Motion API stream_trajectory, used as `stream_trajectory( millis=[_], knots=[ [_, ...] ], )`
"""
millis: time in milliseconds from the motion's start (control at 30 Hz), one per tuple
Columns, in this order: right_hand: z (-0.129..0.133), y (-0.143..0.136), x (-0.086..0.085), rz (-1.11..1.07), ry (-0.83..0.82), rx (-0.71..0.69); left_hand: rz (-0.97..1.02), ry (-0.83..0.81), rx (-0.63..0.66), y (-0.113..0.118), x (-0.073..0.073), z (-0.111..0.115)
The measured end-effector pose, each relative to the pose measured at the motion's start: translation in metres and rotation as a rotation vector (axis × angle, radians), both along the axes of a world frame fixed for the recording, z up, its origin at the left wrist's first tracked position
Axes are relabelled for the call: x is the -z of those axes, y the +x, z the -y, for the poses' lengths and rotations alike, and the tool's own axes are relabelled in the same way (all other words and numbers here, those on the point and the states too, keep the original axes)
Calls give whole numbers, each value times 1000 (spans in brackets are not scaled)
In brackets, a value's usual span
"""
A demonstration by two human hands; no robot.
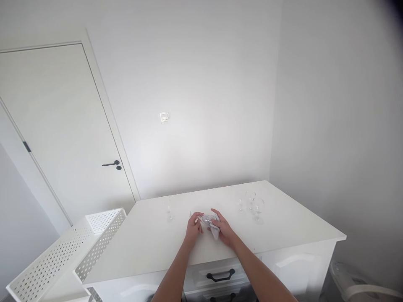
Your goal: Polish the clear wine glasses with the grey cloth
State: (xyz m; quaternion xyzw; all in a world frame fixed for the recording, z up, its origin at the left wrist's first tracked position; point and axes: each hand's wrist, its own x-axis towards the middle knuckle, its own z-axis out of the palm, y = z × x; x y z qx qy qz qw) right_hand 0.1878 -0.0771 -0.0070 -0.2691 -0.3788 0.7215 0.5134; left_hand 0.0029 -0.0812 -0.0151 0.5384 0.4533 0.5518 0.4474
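Note:
A clear stemmed glass [205,219] lies on its side between my hands, just over the white countertop [151,251]. My left hand [194,225] has its fingers pinched on the stem, near the foot. My right hand [223,227] is closed around a pale grey cloth [215,231], which it presses against the bowl of the glass; one end of the cloth hangs down. To the left, another stemmed glass [169,211] stands upright. Several upright stemmed glasses, one in front [258,211], are grouped to the right of my hands.
The countertop tops a white cabinet with a black drawer handle [221,275] at the front. A white perforated rack [56,260] stands against its left side. At the lower right is a pale plastic object [355,281]. Behind are a wall and a door [56,126].

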Motion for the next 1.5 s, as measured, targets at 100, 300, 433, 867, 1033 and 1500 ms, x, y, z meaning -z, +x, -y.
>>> stream_trajectory(
  millis=[100,300,433,867,1033,1500],
  knots=[
    [4,-1,-2,22,82,-28,-5,12,-97,1,0,-1],
    [2,-1,0,63,74,-10,-72,12,-129,4,2,0],
    [-3,1,3,60,23,12,-32,12,-1,2,5,-2],
    [-6,0,9,102,52,54,-46,20,1,5,1,3],
    [-2,0,6,156,110,63,-51,35,2,2,0,3],
    [-13,0,15,153,125,361,-111,-10,-7,7,-8,11]
  ],
)
